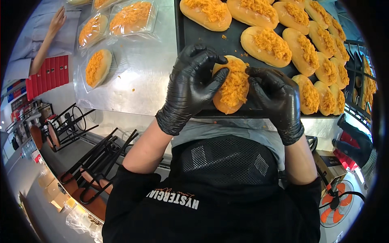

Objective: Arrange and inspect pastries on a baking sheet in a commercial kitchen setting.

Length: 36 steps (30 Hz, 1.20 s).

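Note:
Both my hands wear black gloves and meet at an oval bun (231, 91) topped with orange shredded floss, over the near edge of a dark baking tray (193, 37). My left hand (193, 79) grips the bun's left side between thumb and fingers. At its right side, my right hand (277, 89) has thumb and fingertips pinched against the bun's upper edge; part of that contact is hidden. Several more floss-topped buns (266, 46) lie on the tray, behind and to the right.
Left of the tray, a metal table (137, 81) bears wrapped buns (133, 18) and one bun in an open clear wrapper (98, 68). Another person's hand (58, 22) is at the far left. Stools (87, 184), a rack (362, 77) and an orange-bladed fan (335, 202) stand around.

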Available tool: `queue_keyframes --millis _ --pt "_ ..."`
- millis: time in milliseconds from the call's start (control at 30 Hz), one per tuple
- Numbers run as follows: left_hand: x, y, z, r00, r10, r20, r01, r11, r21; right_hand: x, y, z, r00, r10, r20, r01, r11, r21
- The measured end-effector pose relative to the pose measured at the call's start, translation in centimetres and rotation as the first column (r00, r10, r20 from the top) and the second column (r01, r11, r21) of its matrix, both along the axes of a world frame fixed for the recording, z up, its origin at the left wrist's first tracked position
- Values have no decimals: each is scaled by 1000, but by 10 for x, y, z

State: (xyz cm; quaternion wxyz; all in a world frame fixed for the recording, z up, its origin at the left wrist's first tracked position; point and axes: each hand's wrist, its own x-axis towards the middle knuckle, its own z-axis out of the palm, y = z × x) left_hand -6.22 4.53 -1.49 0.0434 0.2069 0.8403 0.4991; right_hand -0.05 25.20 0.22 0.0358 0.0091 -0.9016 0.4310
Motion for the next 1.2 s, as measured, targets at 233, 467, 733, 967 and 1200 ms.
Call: queue_keyframes --millis 233,467,733,967,1200 --pt "-1 -9 -5 901 -230 -368 156 963 -221 4 0 5 999 25 46 -25 1000 -4" --pt "17 -21 -5 964 -82 -254 70 996 -54 16 -4 -4 991 19 -130 -29 997 -77" --pt "35 -26 -15 942 -155 -299 125 985 -118 28 -13 -7 933 287 -216 -166 878 449" --pt "30 -30 -22 816 -261 -516 136 954 -268 29 -10 -23 917 296 -267 -192 915 355" --pt "40 -34 -24 820 -268 -506 153 954 -257 44 -11 -26 914 327 -241 -210 888 410"
